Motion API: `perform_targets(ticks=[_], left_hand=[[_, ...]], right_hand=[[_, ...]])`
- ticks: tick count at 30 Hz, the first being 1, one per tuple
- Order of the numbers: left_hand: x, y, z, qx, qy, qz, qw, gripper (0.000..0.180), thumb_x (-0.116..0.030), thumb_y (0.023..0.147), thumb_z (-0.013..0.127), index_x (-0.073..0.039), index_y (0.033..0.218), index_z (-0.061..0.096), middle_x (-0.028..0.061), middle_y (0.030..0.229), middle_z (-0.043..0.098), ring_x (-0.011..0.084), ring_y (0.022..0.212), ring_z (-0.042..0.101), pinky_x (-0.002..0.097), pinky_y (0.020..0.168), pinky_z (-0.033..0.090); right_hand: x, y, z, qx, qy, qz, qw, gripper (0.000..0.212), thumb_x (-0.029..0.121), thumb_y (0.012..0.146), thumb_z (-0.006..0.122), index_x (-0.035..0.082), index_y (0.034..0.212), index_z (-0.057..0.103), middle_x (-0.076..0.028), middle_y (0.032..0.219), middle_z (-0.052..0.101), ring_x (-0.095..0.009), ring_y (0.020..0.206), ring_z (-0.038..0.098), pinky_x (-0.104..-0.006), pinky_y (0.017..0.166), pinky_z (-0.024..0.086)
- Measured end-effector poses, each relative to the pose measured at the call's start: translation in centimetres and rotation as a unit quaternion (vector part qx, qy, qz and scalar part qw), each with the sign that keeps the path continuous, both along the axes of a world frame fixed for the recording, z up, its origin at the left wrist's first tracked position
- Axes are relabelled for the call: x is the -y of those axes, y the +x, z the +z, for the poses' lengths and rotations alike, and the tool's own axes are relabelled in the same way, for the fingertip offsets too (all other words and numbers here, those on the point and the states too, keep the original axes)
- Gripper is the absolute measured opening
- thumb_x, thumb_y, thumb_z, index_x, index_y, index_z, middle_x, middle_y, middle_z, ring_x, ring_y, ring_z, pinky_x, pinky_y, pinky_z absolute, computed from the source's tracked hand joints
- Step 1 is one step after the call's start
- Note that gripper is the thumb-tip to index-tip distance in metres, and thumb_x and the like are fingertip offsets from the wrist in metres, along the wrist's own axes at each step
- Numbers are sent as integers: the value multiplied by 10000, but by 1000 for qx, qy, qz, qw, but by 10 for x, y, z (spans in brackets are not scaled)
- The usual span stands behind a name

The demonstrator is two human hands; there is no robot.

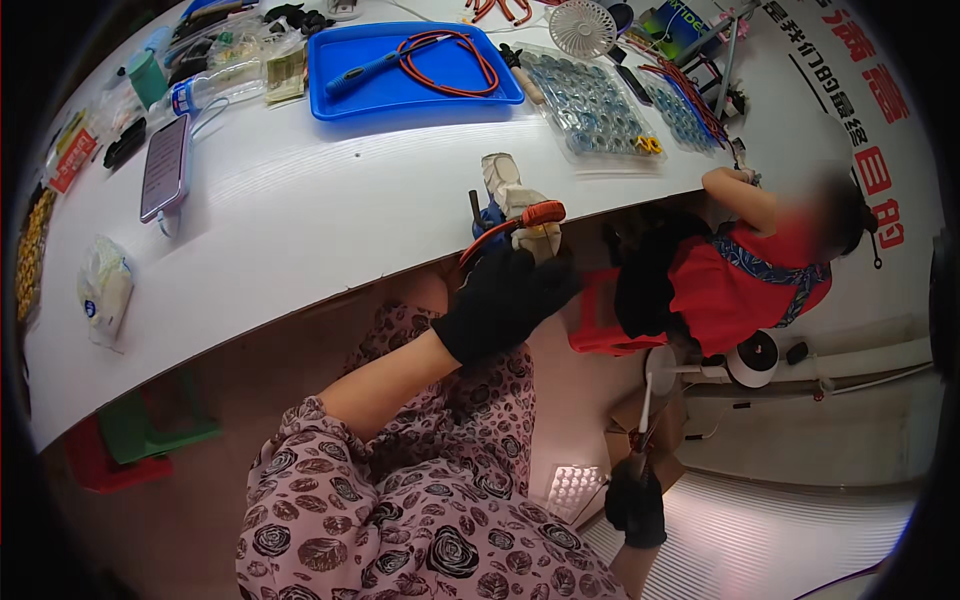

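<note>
My left hand (510,303), in a black glove, is at the table's front edge with its fingers curled in at an orange-red cord (490,240). The cord runs up to a thicker orange piece (543,212) at a small blue vise (488,218). Pale wrapped padding (503,178) covers part of the vise. Low and to the right, well away from the table, my right hand (635,502), also black-gloved, is closed round a slim tool (638,442) with a reddish part. Its exact kind cannot be made out.
A blue tray (330,105) holds a blue-handled tool and a looped red cord. Plastic trays of round pieces (585,100), a small fan (583,28), a phone (166,168) and a tissue pack (105,292) lie on the white table (270,225). A person in red (720,285) sits at the right.
</note>
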State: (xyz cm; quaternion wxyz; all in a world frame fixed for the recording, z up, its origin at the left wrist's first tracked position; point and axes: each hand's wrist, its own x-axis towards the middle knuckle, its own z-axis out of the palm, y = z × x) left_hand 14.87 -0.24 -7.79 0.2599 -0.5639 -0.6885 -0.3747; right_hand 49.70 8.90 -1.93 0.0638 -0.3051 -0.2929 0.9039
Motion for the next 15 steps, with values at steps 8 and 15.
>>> perform_targets(ticks=[8, 15], left_hand=[[20, 6, 3, 172, 71, -27, 982, 314, -110, 746, 647, -127, 1060, 637, 68, 1019, 585, 246, 884, 572, 378, 784, 458], [37, 17, -10, 363, 109, 7, 925, 180, -43, 823, 592, -74, 985, 663, 117, 961, 636, 256, 904, 620, 337, 773, 485]], right_hand=[[-22, -161, -14, 160, 441, 70, 881, 282, 113, 823, 637, 61, 1081, 535, -37, 878, 580, -61, 682, 540, -199, 481, 400], [-30, -280, -31, 7, 711, -26, 703, 286, 200, 803, 659, 53, 1025, 556, -1, 689, 550, -41, 566, 491, -217, 467, 384]])
